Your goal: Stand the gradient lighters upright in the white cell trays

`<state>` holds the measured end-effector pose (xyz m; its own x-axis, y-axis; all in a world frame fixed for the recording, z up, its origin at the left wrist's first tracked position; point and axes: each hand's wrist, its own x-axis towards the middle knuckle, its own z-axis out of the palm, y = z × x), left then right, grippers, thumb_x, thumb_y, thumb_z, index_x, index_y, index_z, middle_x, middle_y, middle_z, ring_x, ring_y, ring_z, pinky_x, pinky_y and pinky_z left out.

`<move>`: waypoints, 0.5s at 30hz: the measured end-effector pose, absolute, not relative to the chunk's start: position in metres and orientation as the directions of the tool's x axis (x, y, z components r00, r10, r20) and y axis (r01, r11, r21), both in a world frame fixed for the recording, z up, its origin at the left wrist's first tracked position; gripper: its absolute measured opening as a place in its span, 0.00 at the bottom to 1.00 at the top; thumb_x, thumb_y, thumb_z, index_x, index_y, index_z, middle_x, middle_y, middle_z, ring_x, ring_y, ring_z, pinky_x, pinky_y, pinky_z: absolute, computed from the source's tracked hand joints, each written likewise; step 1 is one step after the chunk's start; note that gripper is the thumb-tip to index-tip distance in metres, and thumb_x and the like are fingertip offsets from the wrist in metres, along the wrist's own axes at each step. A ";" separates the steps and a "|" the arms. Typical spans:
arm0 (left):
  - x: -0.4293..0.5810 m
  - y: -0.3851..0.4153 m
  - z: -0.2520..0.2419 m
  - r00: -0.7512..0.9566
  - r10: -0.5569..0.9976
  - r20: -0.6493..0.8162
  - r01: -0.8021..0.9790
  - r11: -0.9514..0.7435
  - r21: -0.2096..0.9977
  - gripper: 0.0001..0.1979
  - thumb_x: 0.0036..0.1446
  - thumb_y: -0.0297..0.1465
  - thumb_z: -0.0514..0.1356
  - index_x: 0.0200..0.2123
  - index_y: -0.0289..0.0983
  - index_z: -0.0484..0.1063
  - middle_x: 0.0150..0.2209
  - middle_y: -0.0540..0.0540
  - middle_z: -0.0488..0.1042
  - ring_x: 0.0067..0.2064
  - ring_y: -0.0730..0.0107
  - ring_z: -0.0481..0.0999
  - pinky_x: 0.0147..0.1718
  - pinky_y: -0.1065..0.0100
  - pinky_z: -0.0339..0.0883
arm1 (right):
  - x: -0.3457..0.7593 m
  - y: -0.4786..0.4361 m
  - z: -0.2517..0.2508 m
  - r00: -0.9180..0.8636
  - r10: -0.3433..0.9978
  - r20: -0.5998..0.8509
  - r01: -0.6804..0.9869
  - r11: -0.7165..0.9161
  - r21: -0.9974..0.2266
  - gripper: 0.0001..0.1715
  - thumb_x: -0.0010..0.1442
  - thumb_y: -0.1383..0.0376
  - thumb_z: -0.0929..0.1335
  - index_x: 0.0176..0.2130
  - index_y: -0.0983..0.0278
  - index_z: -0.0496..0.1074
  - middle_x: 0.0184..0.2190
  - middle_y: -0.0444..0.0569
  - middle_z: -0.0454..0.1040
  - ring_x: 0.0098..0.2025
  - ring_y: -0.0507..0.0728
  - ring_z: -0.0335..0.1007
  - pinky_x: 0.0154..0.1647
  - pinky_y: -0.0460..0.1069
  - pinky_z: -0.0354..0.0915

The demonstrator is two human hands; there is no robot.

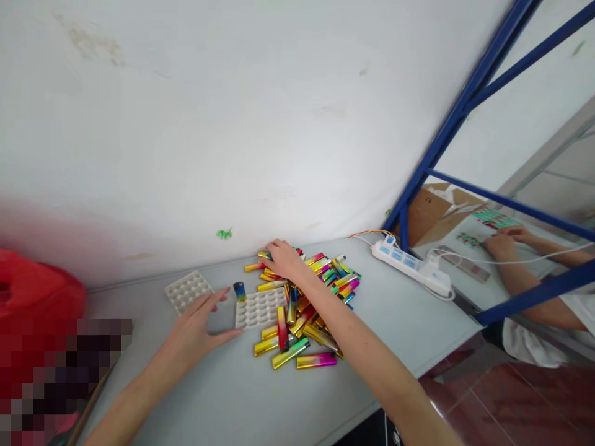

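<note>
A heap of shiny lighters (pixel 318 333) in gold, red, green and purple lies on the grey table. My right hand (pixel 282 259) is at the far left side of this heap, its fingers curled down onto a lighter (pixel 264 254); the fingertips are partly hidden. Left of the heap lies a white tray with rows of holes (pixel 260 310), and one blue-and-gold lighter (pixel 239 291) stands upright at its far left corner. My left hand (pixel 199 322) hovers by the tray's left side, thumb and fingers apart, holding nothing. A second white tray (pixel 186 288) lies behind it, partly covered by the fingers.
A white power strip (pixel 411 267) with cables lies on the table (pixel 372 310) at right, beside a blue metal frame (pixel 432 155). Beyond the frame another person's arms (pixel 515 260) work at a table near a cardboard box (pixel 430 214). Something red (pixel 37 285) stands at far left.
</note>
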<state>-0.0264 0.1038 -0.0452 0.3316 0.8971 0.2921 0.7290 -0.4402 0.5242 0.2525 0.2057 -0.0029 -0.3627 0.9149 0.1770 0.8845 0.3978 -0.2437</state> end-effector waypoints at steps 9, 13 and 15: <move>-0.018 0.102 -0.044 0.403 0.896 0.190 0.772 -0.443 0.455 0.41 0.57 0.63 0.66 0.62 0.40 0.79 0.63 0.37 0.79 0.60 0.41 0.82 0.62 0.48 0.76 | 0.253 0.203 -0.008 -0.466 0.875 0.133 0.803 0.481 -0.352 0.20 0.77 0.56 0.72 0.55 0.70 0.81 0.54 0.64 0.84 0.57 0.64 0.81 0.60 0.54 0.68; -0.016 0.102 -0.041 0.422 0.891 0.170 0.753 -0.449 0.481 0.39 0.57 0.61 0.67 0.62 0.41 0.79 0.63 0.38 0.79 0.59 0.41 0.82 0.61 0.48 0.78 | 0.258 0.201 -0.002 -0.520 0.847 0.105 0.754 0.514 -0.409 0.21 0.72 0.58 0.77 0.57 0.68 0.81 0.55 0.61 0.85 0.57 0.63 0.81 0.60 0.53 0.68; -0.016 0.101 -0.040 0.418 0.891 0.176 0.737 -0.446 0.508 0.37 0.57 0.59 0.69 0.62 0.42 0.80 0.62 0.39 0.79 0.59 0.42 0.82 0.61 0.49 0.78 | 0.260 0.202 0.002 -0.544 0.835 0.080 0.736 0.521 -0.431 0.21 0.70 0.59 0.78 0.57 0.68 0.82 0.53 0.60 0.86 0.55 0.62 0.83 0.57 0.52 0.69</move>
<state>-0.0156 0.1015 -0.0400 0.4177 0.8913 0.1762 0.7371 -0.4459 0.5078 0.2604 0.2016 0.0023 -0.5442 0.8351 0.0803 0.7365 0.5213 -0.4311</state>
